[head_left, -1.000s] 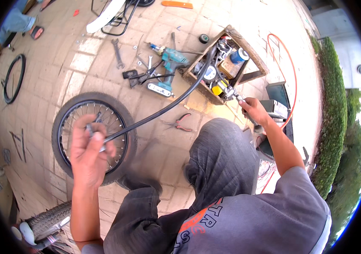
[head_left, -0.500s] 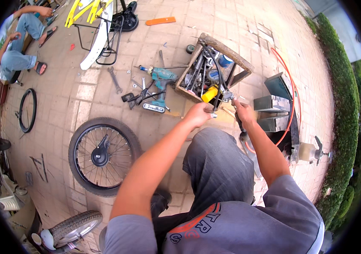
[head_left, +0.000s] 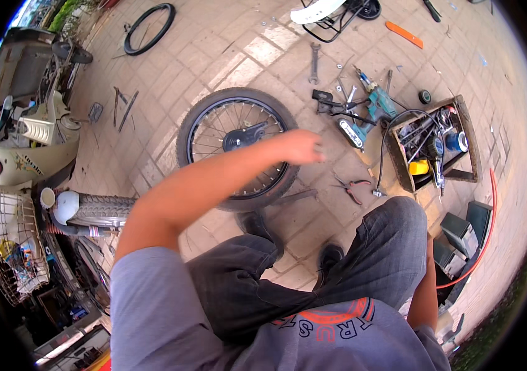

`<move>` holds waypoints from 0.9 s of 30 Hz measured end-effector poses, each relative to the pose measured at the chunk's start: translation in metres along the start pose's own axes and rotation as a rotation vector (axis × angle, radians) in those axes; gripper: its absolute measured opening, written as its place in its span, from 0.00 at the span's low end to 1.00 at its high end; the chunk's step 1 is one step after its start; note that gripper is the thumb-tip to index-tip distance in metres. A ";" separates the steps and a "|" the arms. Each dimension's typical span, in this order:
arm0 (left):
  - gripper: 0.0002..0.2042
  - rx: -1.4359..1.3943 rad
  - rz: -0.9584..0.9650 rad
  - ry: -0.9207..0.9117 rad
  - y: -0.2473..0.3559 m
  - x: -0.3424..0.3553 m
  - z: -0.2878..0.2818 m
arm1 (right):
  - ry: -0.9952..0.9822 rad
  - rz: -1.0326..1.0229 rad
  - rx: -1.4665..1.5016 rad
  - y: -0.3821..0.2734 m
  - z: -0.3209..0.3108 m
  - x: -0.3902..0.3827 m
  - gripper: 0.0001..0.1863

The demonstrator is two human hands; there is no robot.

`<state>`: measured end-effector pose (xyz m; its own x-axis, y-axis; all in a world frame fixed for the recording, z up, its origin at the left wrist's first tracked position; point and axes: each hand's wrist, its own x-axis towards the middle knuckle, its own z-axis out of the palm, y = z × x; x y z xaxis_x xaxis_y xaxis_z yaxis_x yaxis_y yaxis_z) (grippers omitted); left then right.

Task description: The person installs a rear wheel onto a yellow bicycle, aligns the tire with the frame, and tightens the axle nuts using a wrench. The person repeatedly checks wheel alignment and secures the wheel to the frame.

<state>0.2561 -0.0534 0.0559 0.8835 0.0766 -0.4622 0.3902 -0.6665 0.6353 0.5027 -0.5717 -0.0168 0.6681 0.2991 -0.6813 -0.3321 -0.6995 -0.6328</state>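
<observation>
My left hand [head_left: 300, 146] reaches over the bicycle wheel [head_left: 187, 142] with its dark hub; motion blurs its fingers, and I cannot make out whether anything is in them. My right forearm runs down the right side behind my raised knee, which hides that hand. A black hose with a metal fitting [head_left: 377, 193] drapes from the wooden toolbox [head_left: 469, 136] onto the paving. The box holds tools, a blue can and a yellow object. Red-handled pliers [head_left: 353, 188] lie beside the hose, and a teal drill [head_left: 375, 108] lies above them among wrenches.
At the left stand a cream scooter [head_left: 13, 164], a wire basket [head_left: 7, 229] and a tyre [head_left: 102, 210]. A loose rim [head_left: 149, 29], a white mudguard with rack [head_left: 319, 12] and an orange strip [head_left: 404, 34] lie farther off. Metal boxes [head_left: 458, 238] and an orange hose are at right.
My view has swung left. I have let go of the black hose, which rests by the toolbox. My left hand moved back over the wheel; my right hand dropped behind my knee.
</observation>
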 end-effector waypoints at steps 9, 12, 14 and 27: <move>0.28 -0.975 -1.022 1.067 -0.182 -0.239 0.031 | 0.081 -0.360 -0.306 -0.252 0.083 -0.031 0.20; 0.27 -1.403 -0.868 1.074 -0.180 -0.241 0.055 | -0.182 -0.594 -0.285 -0.318 0.171 -0.048 0.17; 0.26 -1.404 -0.866 1.110 -0.162 -0.243 0.047 | -0.363 -0.704 -0.341 -0.333 0.235 -0.073 0.15; 0.13 -0.580 -0.719 0.955 -0.163 -0.198 0.075 | -0.220 -0.879 -0.334 -0.348 0.362 -0.156 0.41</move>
<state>-0.0018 -0.0149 -0.0025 0.1759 0.9227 -0.3430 0.6868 0.1346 0.7142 0.2727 -0.1401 0.1764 0.4368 0.8951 -0.0891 0.4563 -0.3059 -0.8356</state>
